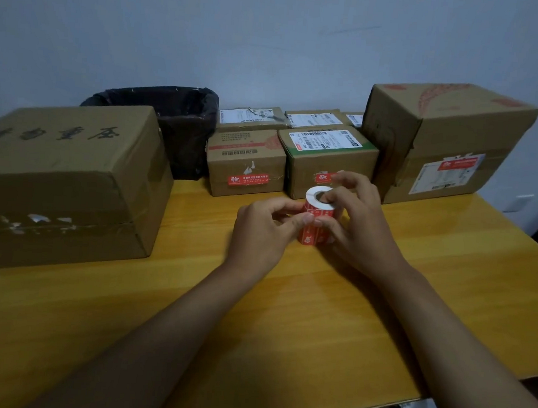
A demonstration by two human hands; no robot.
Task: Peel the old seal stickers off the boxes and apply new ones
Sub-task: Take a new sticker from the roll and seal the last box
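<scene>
A roll of red seal stickers (317, 207) with a white core stands on the wooden table (284, 317) in the middle. My right hand (353, 223) grips the roll from the right, fingers curled over its top. My left hand (265, 229) pinches the loose red sticker strip (311, 234) hanging at the roll's front. Behind the roll, a small box (245, 163) carries a red seal sticker (248, 180) on its front. The box with the green stripe (326, 160) has a red sticker (323, 177) partly hidden by my fingers.
A large cardboard box (60, 181) with torn sticker remains stands at the left. A tall box (443, 140) with a label stands at the right. A bin with a black bag (178, 116) sits behind, beside several small boxes (252, 115) along the wall.
</scene>
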